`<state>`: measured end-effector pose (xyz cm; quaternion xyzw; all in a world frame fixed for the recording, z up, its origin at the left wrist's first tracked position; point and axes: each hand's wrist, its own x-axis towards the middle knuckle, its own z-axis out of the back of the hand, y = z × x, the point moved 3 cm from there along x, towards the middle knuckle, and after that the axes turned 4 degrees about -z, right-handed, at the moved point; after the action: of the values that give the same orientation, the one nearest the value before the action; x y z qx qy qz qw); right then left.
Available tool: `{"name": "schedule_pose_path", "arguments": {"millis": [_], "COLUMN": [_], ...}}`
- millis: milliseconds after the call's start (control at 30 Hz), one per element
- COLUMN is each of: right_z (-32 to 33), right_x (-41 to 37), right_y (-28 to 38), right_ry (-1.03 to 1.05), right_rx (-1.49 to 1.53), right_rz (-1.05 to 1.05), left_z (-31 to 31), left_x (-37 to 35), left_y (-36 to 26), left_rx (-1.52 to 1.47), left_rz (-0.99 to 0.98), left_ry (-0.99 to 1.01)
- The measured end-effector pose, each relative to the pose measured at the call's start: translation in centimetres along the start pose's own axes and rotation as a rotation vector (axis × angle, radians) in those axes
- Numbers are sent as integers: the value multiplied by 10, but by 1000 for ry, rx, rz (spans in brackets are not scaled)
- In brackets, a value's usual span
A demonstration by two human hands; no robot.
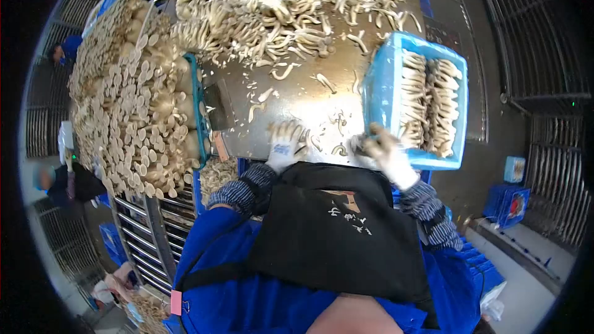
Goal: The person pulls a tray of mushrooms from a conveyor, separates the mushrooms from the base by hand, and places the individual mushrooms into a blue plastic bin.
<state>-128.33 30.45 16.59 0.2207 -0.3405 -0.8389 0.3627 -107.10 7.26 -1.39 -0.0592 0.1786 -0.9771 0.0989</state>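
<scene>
My left hand (286, 142), in a white glove with soiled fingers, rests palm down near the table's front edge, fingers spread and holding nothing. My right hand (385, 153), gloved too, is beside the near left corner of a blue crate (456, 156). Its fingers are curled around something dark and blurred that I cannot make out. Two rows of trimmed mushrooms (443, 102) lie in the crate. Loose mushroom scraps (338, 148) are scattered on the metal table (297, 102) between my hands.
A large heap of loose mushrooms (272, 12) covers the table's far side. Mushroom clusters (142, 111) are stacked at the left, by a teal crate rim (197, 111). Metal racks (538, 37) stand at the right. Another person (74, 182) is at the far left.
</scene>
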Motion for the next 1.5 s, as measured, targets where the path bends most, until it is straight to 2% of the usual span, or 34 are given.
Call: {"name": "schedule_pose_path", "arguments": {"millis": [33, 67, 100, 167, 200, 233, 267, 300, 333, 367, 433, 500, 567, 633, 667, 700, 767, 800, 867, 900, 967, 1000, 1033, 1067, 1100, 1133, 1167, 1233, 1267, 1300, 1367, 1433, 1467, 1500], "right_z": [-23, -48, -77, -97, -96, -95, -97, -100, -105, -110, -120, -145, -153, -157, -165, -172, -173, -173, -155, -144, -120, -124, -129, -140, -143, -150, -153, -144, -130, -114, -79, -51, -30, 0], "right_x": [14, 21, 23, 33, 38, 43, 46, 47, 48, 50, 57, 64, 82, 103, 117, 132, 159, 176, 202, 213, 214, 213, 212, 209, 205, 203, 202, 195, 189, 181, 159, 132, 115, 97], "right_y": [11, 19, -1, -14, -13, -15, -23, -30, -35, -33, -25, -54, -52, -50, -55, -58, -48, -53, -36, -33, 14, 22, 27, 36, 39, 35, 31, 26, 29, 31, 36, 26, 22, 20], "right_ry": [304, 391, 419, 528, 520, 529, 558, 584, 602, 610, 554, 548, 528, 504, 545, 576, 382, 399, 373, 395, 475, 587, 698, 703, 706, 651, 591, 531, 452, 371, 343, 194, 66, -84], "right_rx": [-264, -415, -494, -557, -577, -596, -587, -572, -539, -540, -543, -507, -379, -391, -90, 214, 513, 591, 437, 296, 348, 460, 573, 799, 881, 894, 909, 955, 892, 829, 808, 812, 792, 746], "right_rz": [-61, -11, 56, -128, -222, -230, -286, -344, -399, -405, -294, -353, -372, -332, -385, -431, -356, -324, -295, -254, -249, -317, -385, -398, -425, -449, -473, -504, -486, -469, -464, -413, -449, -295], "left_z": [2, 12, 15, 20, 20, 25, 62, 75, 86, 72, 67, 62, 52, 26, 32, 34, 28, 35, 56, 52, 36, 49, 55, 55, 55, 67, 70, 84, 95, 109, 118, 124, 115, 103], "left_x": [18, 39, 56, 83, 96, 101, 90, 75, 62, 44, 30, 29, 34, 39, 51, 64, 87, 94, 112, 116, 119, 123, 127, 133, 139, 148, 154, 171, 188, 201, 234, 267, 291, 310], "left_y": [-1, -5, -6, 3, 21, 40, 51, 70, 84, 104, 116, 106, 105, 113, 108, 108, 108, 105, 93, 94, 99, 92, 88, 82, 75, 62, 62, 75, 81, 87, 99, 96, 105, 114], "left_rx": [-25, -48, -91, -33, -18, -1, 21, 78, 168, 203, 61, 67, 78, -219, -329, -352, -1188, -1185, -1791, -1789, -2040, -2100, -2035, -1933, -1826, -1666, -1630, -1073, -885, -752, -198, 146, 182, 214], "left_rz": [-57, -114, -171, -313, -93, 123, 164, 268, 364, 413, 544, 559, 572, 609, 577, 632, 948, 947, 875, 871, 786, 723, 745, 695, 641, 482, 417, 252, 251, 249, 61, -158, -180, -216], "left_ry": [-37, -70, -74, -141, 121, 379, -173, -341, -327, -503, -348, -301, -264, -203, -347, -250, -97, -98, -247, -250, -481, -468, -341, -220, -102, -44, 20, 233, 283, 275, -27, -156, -12, 130]}}
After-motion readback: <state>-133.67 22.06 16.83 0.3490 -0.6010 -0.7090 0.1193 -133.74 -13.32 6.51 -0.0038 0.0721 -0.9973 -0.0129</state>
